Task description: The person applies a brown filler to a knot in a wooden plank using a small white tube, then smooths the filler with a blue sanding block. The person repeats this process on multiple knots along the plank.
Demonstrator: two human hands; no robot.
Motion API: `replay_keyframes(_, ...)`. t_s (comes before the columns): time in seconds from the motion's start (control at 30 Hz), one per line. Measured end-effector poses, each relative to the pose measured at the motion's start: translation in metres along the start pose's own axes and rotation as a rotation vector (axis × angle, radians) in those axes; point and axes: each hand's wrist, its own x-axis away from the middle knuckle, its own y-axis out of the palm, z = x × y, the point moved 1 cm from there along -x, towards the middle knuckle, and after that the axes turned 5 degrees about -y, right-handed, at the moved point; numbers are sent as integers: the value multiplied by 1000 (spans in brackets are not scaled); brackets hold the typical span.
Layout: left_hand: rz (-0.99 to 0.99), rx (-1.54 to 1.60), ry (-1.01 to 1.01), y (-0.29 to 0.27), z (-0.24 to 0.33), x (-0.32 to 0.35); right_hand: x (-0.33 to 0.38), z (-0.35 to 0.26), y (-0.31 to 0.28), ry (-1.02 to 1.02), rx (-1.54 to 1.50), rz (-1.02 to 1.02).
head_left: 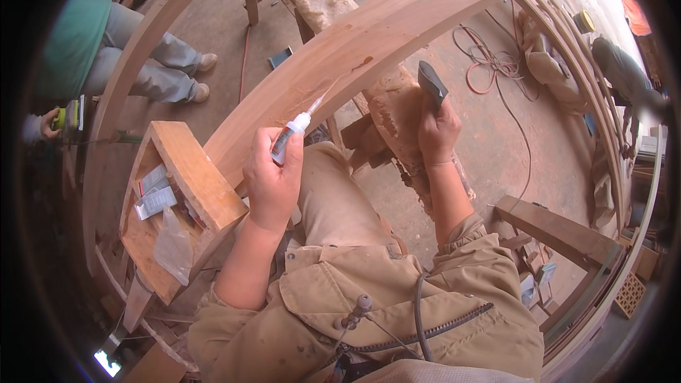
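Note:
In my left hand [273,177] is a small glue bottle [289,138] with a white cap and a thin nozzle, gripped between thumb and fingers. Its tip points up and away, over the long curved wooden board [333,50] that crosses in front of me. Darker streaks and a small brown spot [366,62] mark the board near the nozzle. Whether the tip touches the wood, I cannot tell. To the right of the board, my right hand [438,131] is closed on a dark grey folded piece of sandpaper [431,81], held up off the wood.
A wooden box [213,177] with small packets and a plastic bag stands at my left. Rough timber supports [404,120] lie under the board. Hoses and cords [493,67] coil on the floor. A person in green [78,50] holds a yellow-green power tool [67,115] at far left.

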Motion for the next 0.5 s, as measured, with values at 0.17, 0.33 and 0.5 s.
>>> replay_keyframes(0.17, 23, -9, 36, -1, -3, 1, 0, -1, 0, 26, -8, -9)
replay_keyframes(0.33, 27, 327, -66, -4, -9, 5, 1, -3, -3, 16, -41, 34)
replay_keyframes(0.5, 49, 833, -91, -18, -2, 16, -18, -72, -19, -240, -20, 4)
